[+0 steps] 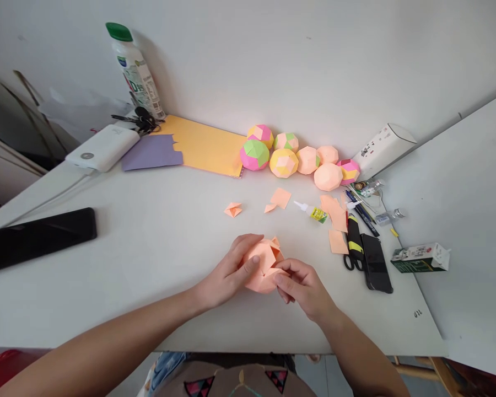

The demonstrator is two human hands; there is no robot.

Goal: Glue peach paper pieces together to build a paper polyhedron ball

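Peach paper ball [259, 282] held just above or on the near middle of the white table [161, 226]; contact underneath cannot be told. Its right side gapes, with flaps standing up at the opening. Left hand [235, 269] wraps the closed left side, thumb lying across the top, apparently to steady the shell without crushing it. Right hand [303, 286] pinches the lower right edge of the opening between thumb and fingers, a finer grip that likely keeps the thin panel aligned. Both hands are thus closed on the same ball. Just beyond it, a small folded piece [233, 209] and a peach square [281, 197] lie within easy reach. The glue bottle [312, 212] lies on its side to the right, near peach offcuts [334, 214]; scissors [352, 262] and a phone [377, 264] sit further right, probably to leave working room. A cluster of multicoloured paper balls [284, 162] is near the wall, presumably parked clear of the elbows. Yellow sheet [209, 144] and purple sheet [152, 153] lie far left, overlapping, beside a power bank [103, 148].
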